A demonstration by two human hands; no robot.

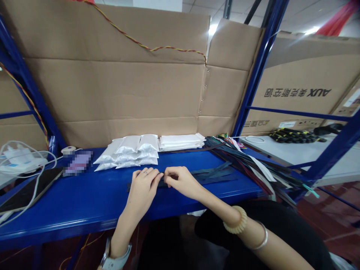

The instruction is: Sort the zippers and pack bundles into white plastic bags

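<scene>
Dark strip [160, 183] lies on our blue bench [84, 213] before the white packets [126, 153]; our left hand [142, 191] and right hand [180, 182] grasp it in pinches, seemingly holding it straight.

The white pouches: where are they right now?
In the head view, the white pouches lie piled on the blue shelf, just beyond the left hand, beside a stack of white packets on their right.

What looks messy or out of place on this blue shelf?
The long dark strips look untidy. They lie in a loose, fanned pile at the right end of the blue shelf, with their ends hanging over its edge, while the white packets sit in neat stacks.
</scene>
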